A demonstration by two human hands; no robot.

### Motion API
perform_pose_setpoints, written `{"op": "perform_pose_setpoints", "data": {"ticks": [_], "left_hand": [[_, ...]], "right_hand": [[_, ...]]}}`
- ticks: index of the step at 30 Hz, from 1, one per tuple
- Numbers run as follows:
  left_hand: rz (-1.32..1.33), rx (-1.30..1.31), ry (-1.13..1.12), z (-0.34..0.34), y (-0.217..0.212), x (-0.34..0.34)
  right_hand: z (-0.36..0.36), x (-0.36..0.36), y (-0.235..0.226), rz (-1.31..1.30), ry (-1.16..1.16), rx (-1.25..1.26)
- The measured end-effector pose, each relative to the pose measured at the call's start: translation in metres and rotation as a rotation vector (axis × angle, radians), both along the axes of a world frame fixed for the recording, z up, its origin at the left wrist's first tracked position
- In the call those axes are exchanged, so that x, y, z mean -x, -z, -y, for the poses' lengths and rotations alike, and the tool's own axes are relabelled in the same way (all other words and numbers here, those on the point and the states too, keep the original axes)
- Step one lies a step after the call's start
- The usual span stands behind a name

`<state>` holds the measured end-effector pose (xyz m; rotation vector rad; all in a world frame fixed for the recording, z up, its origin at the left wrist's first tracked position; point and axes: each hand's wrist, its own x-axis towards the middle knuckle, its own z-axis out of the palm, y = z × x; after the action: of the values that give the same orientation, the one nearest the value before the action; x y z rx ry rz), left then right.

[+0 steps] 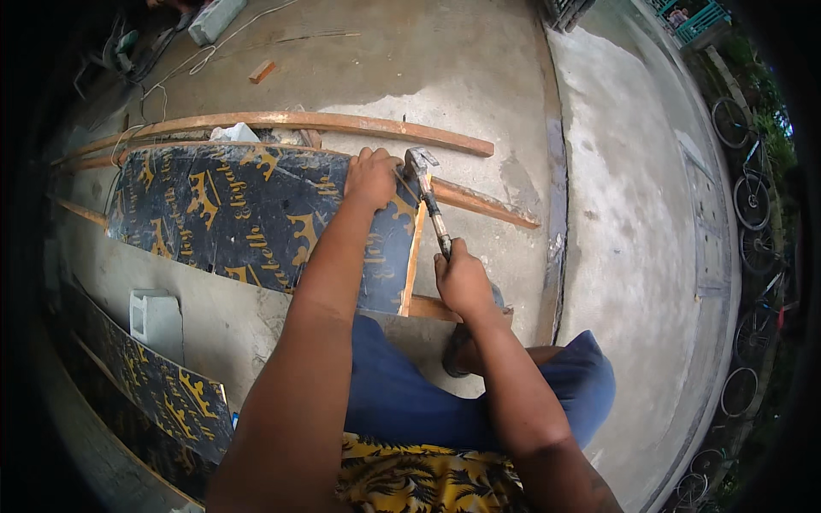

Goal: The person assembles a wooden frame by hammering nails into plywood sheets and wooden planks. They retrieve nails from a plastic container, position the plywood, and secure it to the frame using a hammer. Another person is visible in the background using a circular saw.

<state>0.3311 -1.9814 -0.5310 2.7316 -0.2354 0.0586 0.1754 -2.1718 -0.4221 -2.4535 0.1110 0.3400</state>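
A black-faced plywood board (248, 218) printed with gold crowns and lettering lies across wooden lumber. My left hand (372, 178) rests at its far right corner with the fingers curled. Whatever the fingertips may pinch there is too small to make out. In my right hand (464, 280) is a claw hammer (439, 221), gripped low on its worn handle. The metal hammer head (419, 161) is over the same corner, just right of my left fingers. A pale wooden strip (414, 259) runs along the board's right end.
Long lumber (402, 130) lies beyond the board, and beam ends (487, 203) stick out at its right. A hollow block (156, 325) stands at the left, by another printed board (167, 393). A wood offcut (262, 72) lies farther off. Bicycles (753, 201) line the right side.
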Motion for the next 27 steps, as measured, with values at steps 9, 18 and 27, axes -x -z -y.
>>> {"op": "perform_pose_setpoints", "data": {"ticks": [9, 18, 27], "left_hand": [[0.011, 0.001, 0.0, -0.001, -0.007, -0.014], [0.026, -0.022, 0.014, -0.002, -0.008, -0.014], [0.044, -0.058, 0.013, 0.0, -0.016, -0.016]], "right_hand": [[0.001, -0.001, -0.001, 0.176, 0.091, -0.163], [0.01, 0.0, -0.009, 0.382, 0.095, -0.252], [0.013, -0.011, 0.018, -0.002, -0.021, 0.015]]}}
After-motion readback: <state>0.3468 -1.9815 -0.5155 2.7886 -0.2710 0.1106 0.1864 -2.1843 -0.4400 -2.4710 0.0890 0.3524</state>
